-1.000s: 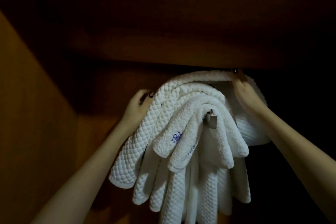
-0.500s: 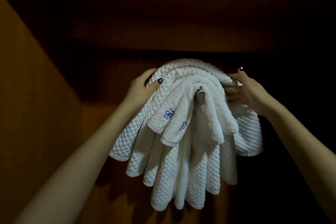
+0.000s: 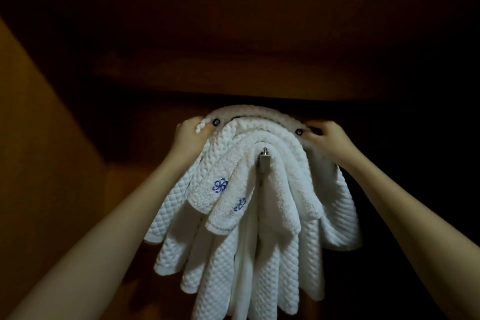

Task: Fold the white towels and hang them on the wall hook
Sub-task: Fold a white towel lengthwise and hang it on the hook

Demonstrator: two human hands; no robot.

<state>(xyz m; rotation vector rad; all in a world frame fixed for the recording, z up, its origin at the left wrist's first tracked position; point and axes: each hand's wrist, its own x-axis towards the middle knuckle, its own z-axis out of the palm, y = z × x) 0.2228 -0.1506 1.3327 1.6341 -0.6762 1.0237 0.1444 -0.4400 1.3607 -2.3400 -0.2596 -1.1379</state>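
While hands (image 3: pixel 189 138) (image 3: pixel 327 141) pinch towels (image 3: pixel 220 267) on hook (image 3: pixel 264 161) | shelf (image 3: pixel 259 34) overhead | panel (image 3: pixel 39 143) left

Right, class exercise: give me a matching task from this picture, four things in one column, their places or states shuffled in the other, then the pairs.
1 left hand
2 right hand
3 hook
4 upper blue emblem

A bare metal, poking out centrally
B grips the outer towel on its left side
C stitched on a fluffy towel
D grips the outer towel on its right side

Pairs: 1-B, 2-D, 3-A, 4-C
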